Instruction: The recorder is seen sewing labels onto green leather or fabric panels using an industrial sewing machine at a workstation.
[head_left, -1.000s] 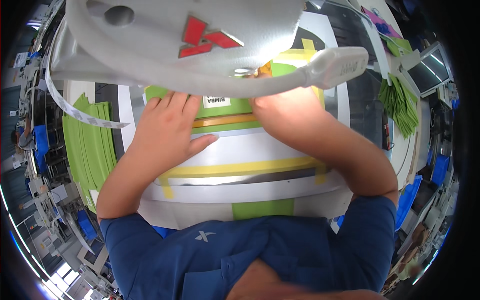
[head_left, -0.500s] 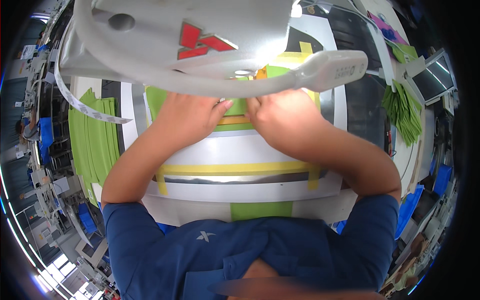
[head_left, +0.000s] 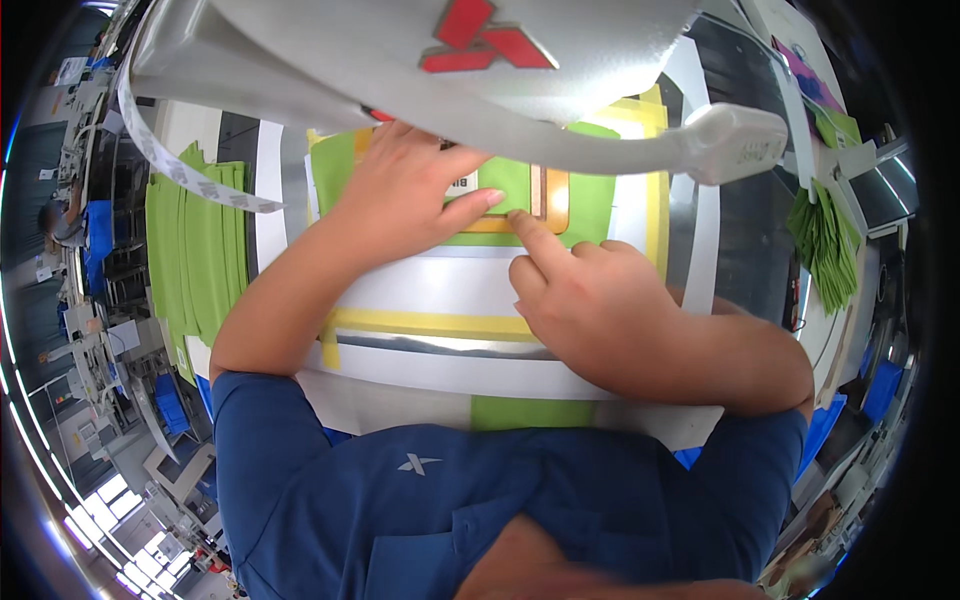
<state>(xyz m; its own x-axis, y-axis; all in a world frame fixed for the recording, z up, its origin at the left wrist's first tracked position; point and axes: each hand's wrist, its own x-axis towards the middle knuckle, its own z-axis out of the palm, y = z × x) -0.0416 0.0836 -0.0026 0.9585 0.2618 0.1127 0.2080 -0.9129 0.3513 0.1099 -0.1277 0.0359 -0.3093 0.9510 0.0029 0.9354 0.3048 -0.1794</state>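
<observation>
Under the sewing machine head (head_left: 330, 60) lies a piece of green fabric (head_left: 592, 195) with an orange-yellow rectangular frame (head_left: 558, 200) over it. A white label (head_left: 463, 187) with dark print shows inside the frame, partly covered by my left hand (head_left: 408, 190). That hand rests flat at the frame's left side, thumb and fingers apart; the machine's lamp arm hides some fingertips. My right hand (head_left: 590, 285) touches the frame's near edge with its outstretched index finger, the other fingers curled and nothing visible in them.
Stacked green fabric pieces (head_left: 195, 245) lie at the left, and more green pieces (head_left: 828, 245) hang at the right near a screen (head_left: 890, 180). A bendable white lamp (head_left: 735, 145) crosses above the work. Yellow tape (head_left: 430, 323) borders the white work surface; a printed tape strip (head_left: 215, 195) hangs left.
My right hand has drawn back toward me from the frame, its index finger now stretched out. My left hand has spread over the label. The view has shifted slightly.
</observation>
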